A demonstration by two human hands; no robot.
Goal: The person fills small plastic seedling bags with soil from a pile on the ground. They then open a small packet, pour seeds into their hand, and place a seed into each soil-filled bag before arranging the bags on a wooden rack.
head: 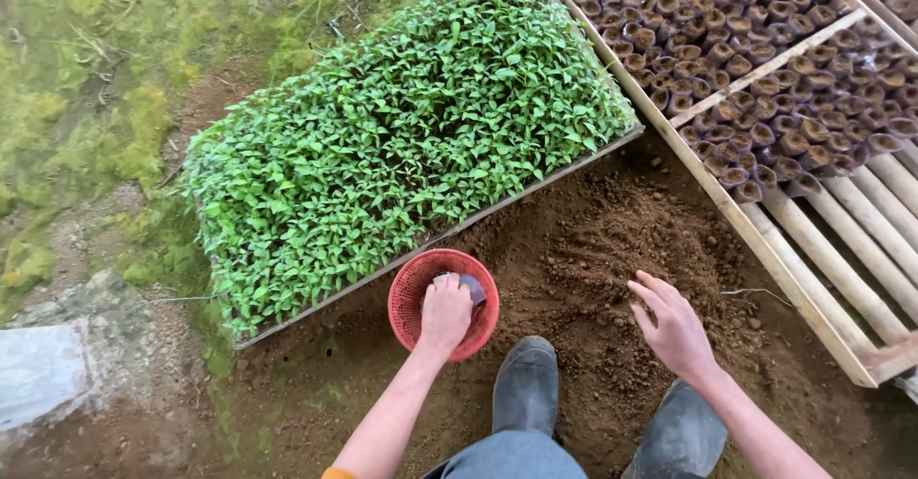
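We are squatting over a heap of loose brown soil (612, 250), and the step in hand looks to us like picking a small pot out of the basket for filling. Our left hand (446, 313) reaches down into the red plastic basket (409, 297), which sits on the ground at about eleven o'clock from our boots, and its fingers are curled around a small dark pot (472, 288) that lies inside the basket, partly hidden under the hand; whether the fingers fully clamp it we cannot tell. Our right hand (675, 326) hovers at one o'clock over the soil heap, fingers spread and slightly bent, holding nothing and touching nothing that we can see. As we judge it, the next move calls for a firm pinch on the pot's thin wall and a clean lift over the basket rim toward the soil. Our two dark rubber boots (526, 383) stand at six o'clock, just beside the basket. At twelve o'clock, touching the basket's far side, lies a flat tray of dense green seedlings (411, 144). At two o'clock a wooden frame (765, 240) holds rows of soil-filled pots (765, 68), with bare bamboo slats (841, 240) below them. Mossy ground (96, 87) spreads at ten o'clock. Nothing stands between basket and soil.
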